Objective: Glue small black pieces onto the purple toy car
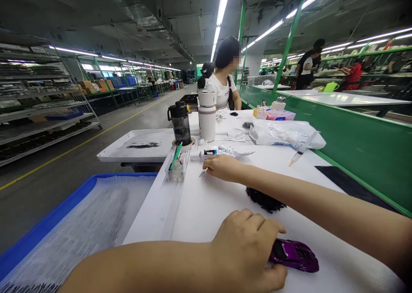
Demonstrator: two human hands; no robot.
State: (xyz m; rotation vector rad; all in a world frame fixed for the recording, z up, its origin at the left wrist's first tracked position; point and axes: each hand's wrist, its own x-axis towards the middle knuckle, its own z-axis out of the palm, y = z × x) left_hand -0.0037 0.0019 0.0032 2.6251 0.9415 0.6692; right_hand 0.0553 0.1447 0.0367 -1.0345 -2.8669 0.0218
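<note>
My left hand (247,245) is closed round the rear of a purple toy car (294,255) that rests on the white table (206,207) near its front edge. My right hand (222,167) reaches further out, fingers pinched on a thin small tool (202,173) whose tip touches the table. A pile of small black parts (265,200) lies between the two hands, under my right forearm. Just beyond the right hand lies a white tube (219,153).
A clear box of pens (177,164), a dark bottle (180,123) and a white flask (207,114) stand behind. A plastic bag (283,134) and a syringe (301,153) lie right. A blue tray (58,215) is at left. A green partition (354,134) runs along the right. A person (223,84) sits ahead.
</note>
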